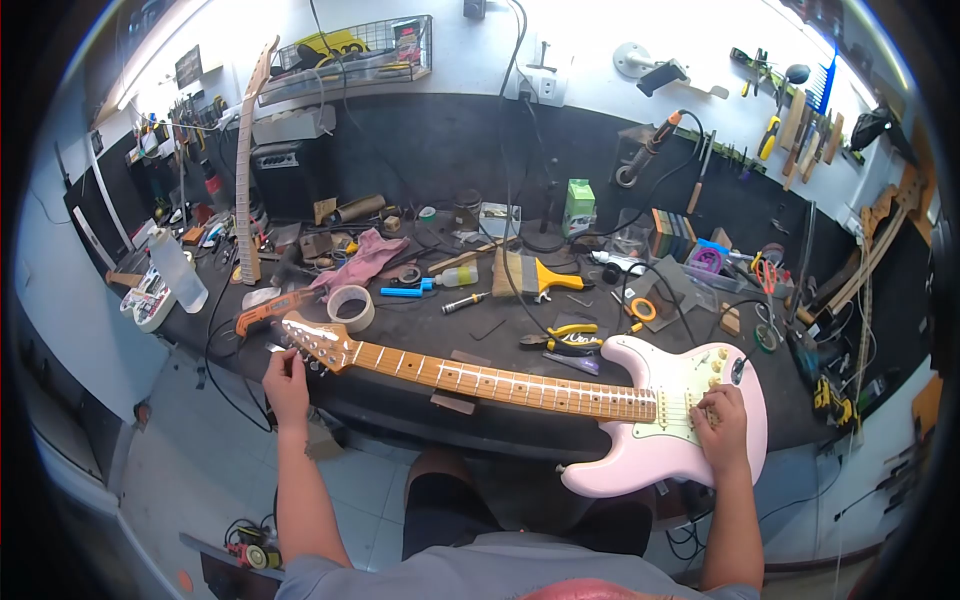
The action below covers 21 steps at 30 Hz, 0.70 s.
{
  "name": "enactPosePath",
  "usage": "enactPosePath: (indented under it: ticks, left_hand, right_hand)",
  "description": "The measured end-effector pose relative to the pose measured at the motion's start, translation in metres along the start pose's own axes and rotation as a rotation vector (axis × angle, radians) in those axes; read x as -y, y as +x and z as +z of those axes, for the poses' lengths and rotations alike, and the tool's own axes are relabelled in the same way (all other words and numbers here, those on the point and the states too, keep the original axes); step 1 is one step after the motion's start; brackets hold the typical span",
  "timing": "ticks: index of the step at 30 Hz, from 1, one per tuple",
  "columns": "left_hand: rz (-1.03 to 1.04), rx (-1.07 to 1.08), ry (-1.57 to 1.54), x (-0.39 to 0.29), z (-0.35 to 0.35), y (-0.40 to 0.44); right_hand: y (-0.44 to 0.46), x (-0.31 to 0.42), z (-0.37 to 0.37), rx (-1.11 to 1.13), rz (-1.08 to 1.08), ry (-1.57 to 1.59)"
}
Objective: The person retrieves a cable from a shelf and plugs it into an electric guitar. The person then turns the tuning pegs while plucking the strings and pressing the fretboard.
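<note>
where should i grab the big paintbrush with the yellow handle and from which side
Probably best by the yellow handle, from above and the picture's right: the paintbrush lies on the bench with that handle pointing right, narrower than the wide bristles on the left.

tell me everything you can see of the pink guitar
The pink electric guitar lies face up across the front of the dark workbench. Its glossy body carries a pale pickguard and cream knobs. The amber, wood-looking neck has shiny frets; a flat block shows beneath it. The headstock points left. The left hand is at the tuners, the right hand over the strings near the bridge; exact finger contact is unclear.
</note>
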<state>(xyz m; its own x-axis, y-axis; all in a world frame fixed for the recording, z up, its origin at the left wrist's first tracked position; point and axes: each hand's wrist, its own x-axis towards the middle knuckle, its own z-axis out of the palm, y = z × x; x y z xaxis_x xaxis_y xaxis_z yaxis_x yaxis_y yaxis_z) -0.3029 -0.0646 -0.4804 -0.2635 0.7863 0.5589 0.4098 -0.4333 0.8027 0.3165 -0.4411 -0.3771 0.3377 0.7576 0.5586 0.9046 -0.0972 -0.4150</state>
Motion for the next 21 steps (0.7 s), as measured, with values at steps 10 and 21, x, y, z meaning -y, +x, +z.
enactPosePath:
  ticks: [10, 21]
  left_hand:
    - [-0.330, 0.016, -0.286, 0.001, -0.003, 0.014]
    - [-0.273, 0.029, -0.347, 0.007, -0.004, 0.008]
  right_hand:
    - [-0.001, -0.001, 0.000, -0.003, 0.018, 0.010]
    - [0.001, 0.002, 0.001, -0.010, 0.004, -0.007]
